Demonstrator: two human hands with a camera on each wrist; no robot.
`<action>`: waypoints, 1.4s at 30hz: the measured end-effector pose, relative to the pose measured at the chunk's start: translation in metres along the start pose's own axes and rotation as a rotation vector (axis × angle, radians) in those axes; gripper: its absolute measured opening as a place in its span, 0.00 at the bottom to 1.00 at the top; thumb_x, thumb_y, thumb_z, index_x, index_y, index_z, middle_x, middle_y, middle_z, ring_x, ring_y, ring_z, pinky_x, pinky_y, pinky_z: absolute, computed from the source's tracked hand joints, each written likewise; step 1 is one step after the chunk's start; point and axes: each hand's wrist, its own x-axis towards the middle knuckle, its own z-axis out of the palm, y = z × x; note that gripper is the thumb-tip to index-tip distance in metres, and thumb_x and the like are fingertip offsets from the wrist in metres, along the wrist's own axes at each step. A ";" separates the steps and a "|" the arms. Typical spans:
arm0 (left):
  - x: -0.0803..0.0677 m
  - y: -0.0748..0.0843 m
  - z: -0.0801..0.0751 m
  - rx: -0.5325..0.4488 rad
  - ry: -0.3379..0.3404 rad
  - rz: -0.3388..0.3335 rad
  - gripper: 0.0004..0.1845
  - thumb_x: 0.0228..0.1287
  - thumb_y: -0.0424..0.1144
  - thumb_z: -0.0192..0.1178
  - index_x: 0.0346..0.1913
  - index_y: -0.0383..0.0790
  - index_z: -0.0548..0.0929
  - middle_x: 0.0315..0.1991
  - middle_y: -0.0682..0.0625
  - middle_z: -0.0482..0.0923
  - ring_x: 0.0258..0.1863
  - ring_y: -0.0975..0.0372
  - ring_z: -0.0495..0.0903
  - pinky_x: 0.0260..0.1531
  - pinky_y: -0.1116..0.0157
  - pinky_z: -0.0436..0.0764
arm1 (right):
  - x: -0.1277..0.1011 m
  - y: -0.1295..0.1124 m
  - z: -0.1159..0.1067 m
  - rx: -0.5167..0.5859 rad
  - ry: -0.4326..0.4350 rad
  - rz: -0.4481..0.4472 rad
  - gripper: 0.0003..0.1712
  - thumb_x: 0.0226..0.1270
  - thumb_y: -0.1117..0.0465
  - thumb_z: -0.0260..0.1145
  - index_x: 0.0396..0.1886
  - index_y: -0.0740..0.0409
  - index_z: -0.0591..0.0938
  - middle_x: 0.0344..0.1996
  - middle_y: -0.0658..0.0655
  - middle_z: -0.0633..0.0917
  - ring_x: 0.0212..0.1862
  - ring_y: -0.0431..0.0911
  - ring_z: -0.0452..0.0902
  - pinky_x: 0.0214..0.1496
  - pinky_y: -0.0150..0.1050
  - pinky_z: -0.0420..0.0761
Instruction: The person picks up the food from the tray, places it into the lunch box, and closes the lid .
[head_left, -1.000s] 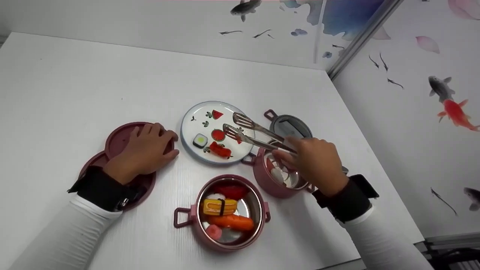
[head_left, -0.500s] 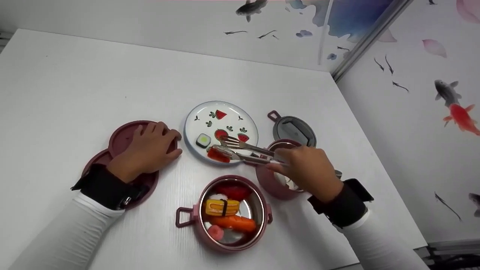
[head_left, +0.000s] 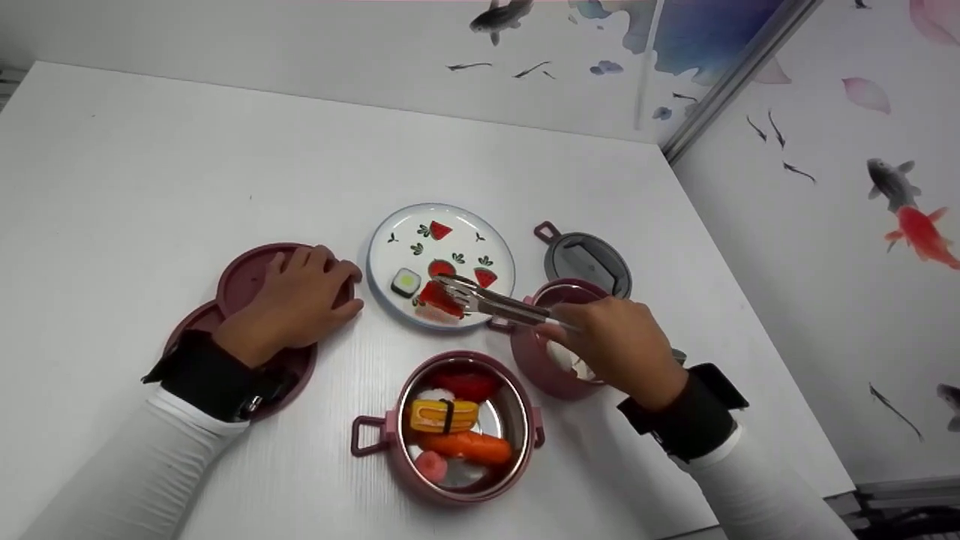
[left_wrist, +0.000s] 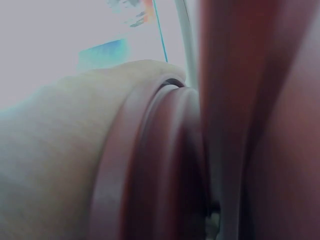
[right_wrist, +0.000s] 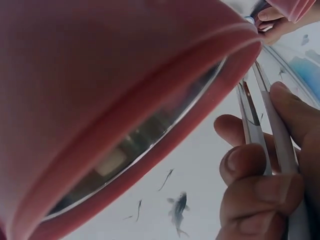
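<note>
My right hand [head_left: 619,341] grips metal tongs [head_left: 517,306], with thumb and fingers wrapped round the arms in the right wrist view [right_wrist: 255,185]. The slotted tips pinch a red food piece [head_left: 442,298] over the front of a white plate [head_left: 401,244] patterned with watermelon. A toy sushi roll [head_left: 406,282] lies on that plate, left of the red piece. My left hand [head_left: 296,300] rests on a dark red round lid [head_left: 247,277], fingers spread across it; the lid overlaps a second dark red round piece [head_left: 193,324]. The left wrist view shows the hand along a rim.
A pink pot [head_left: 420,476] in front holds a yellow piece [head_left: 442,415], a carrot-like orange piece [head_left: 480,448] and other toy food. Another pink pot [head_left: 536,367], with pale pieces inside, stands beneath my right hand. Behind it lies a grey lid [head_left: 589,262]. Walls border the table [head_left: 187,165].
The tongs have moved down and left from above the plate to the red piece, and their arms have closed together on it. My left hand stays on the lid.
</note>
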 end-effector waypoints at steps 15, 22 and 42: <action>0.001 0.003 -0.002 -0.014 -0.006 0.015 0.22 0.62 0.54 0.51 0.56 0.49 0.71 0.53 0.40 0.63 0.60 0.46 0.57 0.59 0.37 0.49 | -0.083 0.031 -0.030 -0.029 0.293 0.088 0.14 0.51 0.50 0.71 0.39 0.46 0.84 0.20 0.46 0.85 0.17 0.36 0.72 0.18 0.32 0.70; -0.003 -0.001 -0.002 -0.011 0.005 0.007 0.23 0.62 0.55 0.51 0.56 0.49 0.71 0.55 0.40 0.63 0.60 0.45 0.57 0.58 0.38 0.50 | -0.128 0.038 -0.039 -0.001 0.348 0.193 0.16 0.46 0.55 0.74 0.38 0.47 0.85 0.17 0.48 0.84 0.16 0.33 0.63 0.17 0.27 0.62; 0.000 -0.002 0.002 -0.013 0.008 0.014 0.22 0.62 0.56 0.51 0.55 0.50 0.71 0.54 0.41 0.63 0.60 0.46 0.57 0.58 0.39 0.51 | -0.155 0.037 -0.034 0.024 0.323 0.329 0.14 0.47 0.54 0.74 0.37 0.44 0.84 0.11 0.44 0.77 0.14 0.31 0.59 0.16 0.26 0.59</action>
